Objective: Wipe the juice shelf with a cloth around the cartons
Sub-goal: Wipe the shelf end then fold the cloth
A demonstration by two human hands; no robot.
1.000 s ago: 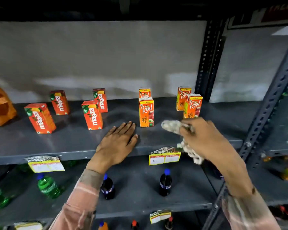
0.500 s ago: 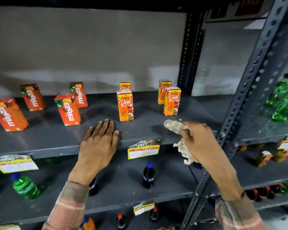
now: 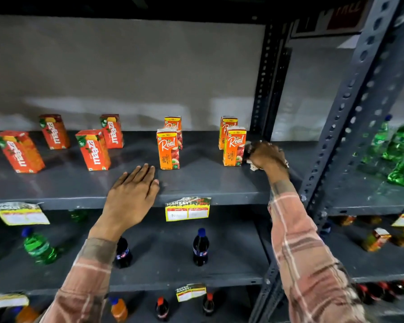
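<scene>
Head view of a dark grey juice shelf (image 3: 208, 180) whose long axis runs left to right across the frame. Left hand (image 3: 132, 194): flat, palm down, fingers spread narrowly and pointing toward the back wall, resting on the front edge of the shelf and holding nothing. Right hand (image 3: 265, 156): curled closed over a pale cloth (image 3: 251, 163), of which only small patches show at the fingers' side and beneath the palm; its shape and the way it lies cannot be told. The cloth is pressed to the shelf surface at the right end, close to the perforated upright (image 3: 350, 117). Just left of the right hand, touching or nearly touching the knuckles, stands an upright Real apple carton (image 3: 234, 146), long axis vertical, printed face toward the camera; a second Real carton (image 3: 226, 127) stands behind it. Between the two hands, just beyond the left fingertips, stands another Real carton (image 3: 168, 149), with one more (image 3: 173, 124) behind. Well to the left of the left hand stand four Maaza cartons (image 3: 93, 150), their tops leaning outward in the wide-angle view. A yellow price label (image 3: 187, 209) hangs from the shelf edge, to the right of the left hand. Both forearms wear pink plaid sleeves (image 3: 301, 252).
</scene>
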